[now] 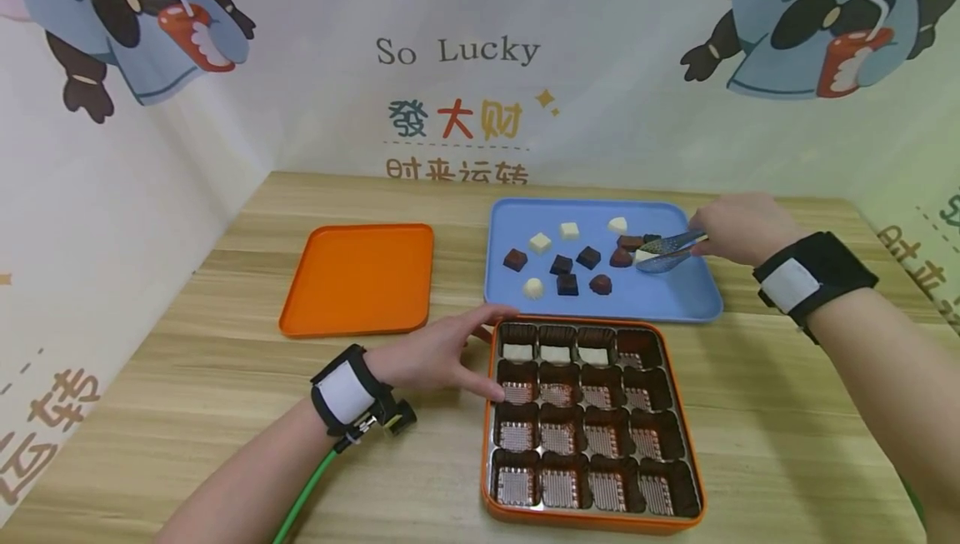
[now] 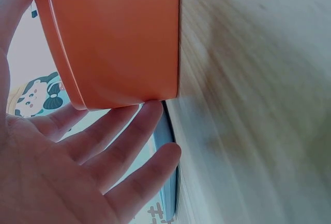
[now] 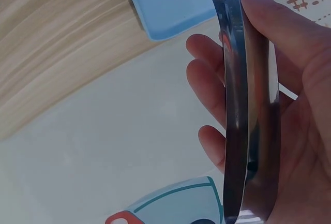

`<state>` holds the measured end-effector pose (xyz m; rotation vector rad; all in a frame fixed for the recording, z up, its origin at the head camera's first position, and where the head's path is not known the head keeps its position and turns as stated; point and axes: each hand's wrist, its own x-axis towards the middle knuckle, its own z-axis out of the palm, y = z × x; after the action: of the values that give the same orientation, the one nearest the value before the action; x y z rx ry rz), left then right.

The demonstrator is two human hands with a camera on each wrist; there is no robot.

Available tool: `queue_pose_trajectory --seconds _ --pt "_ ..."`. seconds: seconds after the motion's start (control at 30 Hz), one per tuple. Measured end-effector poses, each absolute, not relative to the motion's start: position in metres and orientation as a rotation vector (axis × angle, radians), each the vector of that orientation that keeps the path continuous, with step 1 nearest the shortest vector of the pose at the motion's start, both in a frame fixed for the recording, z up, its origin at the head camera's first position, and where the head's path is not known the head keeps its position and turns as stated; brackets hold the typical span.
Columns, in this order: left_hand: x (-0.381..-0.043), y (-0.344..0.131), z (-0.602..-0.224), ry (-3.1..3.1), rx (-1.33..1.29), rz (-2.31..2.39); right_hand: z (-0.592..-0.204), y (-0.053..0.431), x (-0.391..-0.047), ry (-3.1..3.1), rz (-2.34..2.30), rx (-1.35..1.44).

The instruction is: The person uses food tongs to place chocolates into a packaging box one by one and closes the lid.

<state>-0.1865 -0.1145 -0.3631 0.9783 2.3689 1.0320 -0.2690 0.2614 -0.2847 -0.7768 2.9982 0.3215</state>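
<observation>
Right hand (image 1: 742,227) grips metal tongs (image 1: 664,263), tips astride white chocolate (image 1: 643,257) toward right edge of blue tray (image 1: 690,294), presumably avoiding finger contact. Left hand (image 1: 438,352), fingers extended, touches far-left corner of compartmented box (image 1: 592,521), likely steadying it.

Left grip (image 1: 438,353) spread, thumb (image 1: 482,383) apart; right grip (image 1: 742,228) curled, right arm (image 1: 873,365) reaching farther forward.

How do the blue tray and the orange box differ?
The blue tray is shallow and undivided; the orange box is deeper, with a sixteen-compartment insert.
The blue tray bears scattered chocolates, dark and white; the orange box shows three white chocolates in a row.
The left hand touches the orange box; tongs in the right hand reach over the blue tray.
Both rest on the wooden table.
</observation>
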Motion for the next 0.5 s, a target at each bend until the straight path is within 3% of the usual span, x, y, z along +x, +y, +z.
queue_pose_trajectory --seconds 0.5 --pt "-0.186 -0.114 -0.363 2.370 0.976 1.030 -0.277 0.271 -0.249 3.056 0.239 -0.841"
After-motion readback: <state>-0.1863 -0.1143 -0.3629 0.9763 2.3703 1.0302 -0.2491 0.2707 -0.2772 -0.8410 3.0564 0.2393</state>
